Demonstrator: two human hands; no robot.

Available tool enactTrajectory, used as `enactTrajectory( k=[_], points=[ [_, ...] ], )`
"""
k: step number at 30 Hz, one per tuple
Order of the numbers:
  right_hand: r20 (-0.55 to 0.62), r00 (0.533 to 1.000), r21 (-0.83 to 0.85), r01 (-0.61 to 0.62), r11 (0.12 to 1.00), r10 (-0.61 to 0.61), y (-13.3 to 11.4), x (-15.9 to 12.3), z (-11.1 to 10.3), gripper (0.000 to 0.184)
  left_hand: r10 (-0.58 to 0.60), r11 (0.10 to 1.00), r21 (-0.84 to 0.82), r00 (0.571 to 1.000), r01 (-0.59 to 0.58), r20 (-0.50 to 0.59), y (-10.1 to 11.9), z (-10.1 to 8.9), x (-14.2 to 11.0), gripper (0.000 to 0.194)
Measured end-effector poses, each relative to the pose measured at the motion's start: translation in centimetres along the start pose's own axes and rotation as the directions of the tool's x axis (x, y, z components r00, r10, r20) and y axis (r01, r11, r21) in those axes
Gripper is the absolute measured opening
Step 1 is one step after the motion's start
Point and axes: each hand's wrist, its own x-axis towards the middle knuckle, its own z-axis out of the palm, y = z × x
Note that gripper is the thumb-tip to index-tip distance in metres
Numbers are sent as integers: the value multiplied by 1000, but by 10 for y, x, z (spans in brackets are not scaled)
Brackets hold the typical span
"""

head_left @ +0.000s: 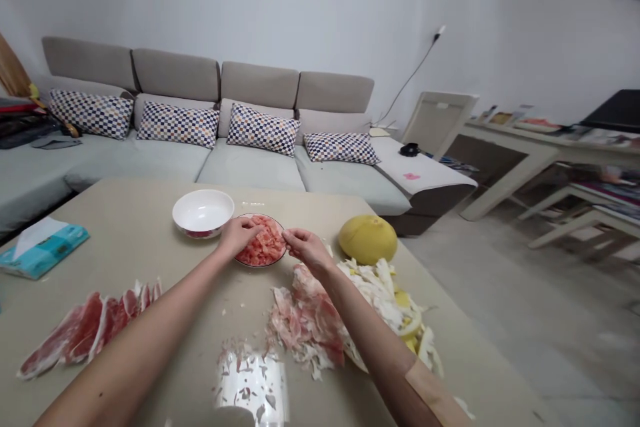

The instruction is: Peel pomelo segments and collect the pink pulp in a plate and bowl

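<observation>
A round dark-rimmed plate (260,266) holds a heap of pink pomelo flesh (264,243). My left hand (238,237) lies over its left rim, fingers closed there and reaching onto the flesh; their undersides are hidden. At the right rim, my right hand (309,250) has thumb and fingers pinched together at the edge. Below my right wrist is a pile of pinkish pomelo membranes (310,320), with white and yellow peel (380,293) beside it. Several unpeeled pomelo segments (95,323) lie in a row to the left of my left forearm.
A white bowl (203,211) stands just left of the plate. A whole yellow pomelo (368,239) sits at the right edge of the table (165,233). A blue tissue pack (47,250) lies far left. Small scraps dot the near tabletop. A sofa (245,170) runs behind.
</observation>
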Motion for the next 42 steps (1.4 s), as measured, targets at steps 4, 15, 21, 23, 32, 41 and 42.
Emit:
enactTrajectory(
  k=[4,15,21,23,32,41,42],
  points=[
    [4,1000,-58,7,998,-7,-8,-9,-2,42,14,999,-43,999,-12,51,13,-1,-7,15],
    [4,994,-260,110,959,-113,-18,-17,15,45,113,993,-61,946,-99,304,51,-6,-39,27],
    [-76,959,-499,200,843,-272,-24,-35,1,47,52,996,54,955,-70,292,45,1,-36,24],
    [-113,939,-592,200,781,-325,-28,-49,-13,46,8,992,116,962,-41,274,39,1,-27,27],
    [-66,938,-962,30,271,-339,-8,-123,-66,29,-188,958,245,971,149,145,15,-3,14,35],
    [-31,946,-999,-19,40,-323,-3,-152,-67,22,-311,950,72,944,305,109,22,-8,-3,35],
    [-26,944,-999,-14,38,-330,-4,-155,-63,19,-320,947,27,939,320,121,26,-9,-6,35]
  ],
)
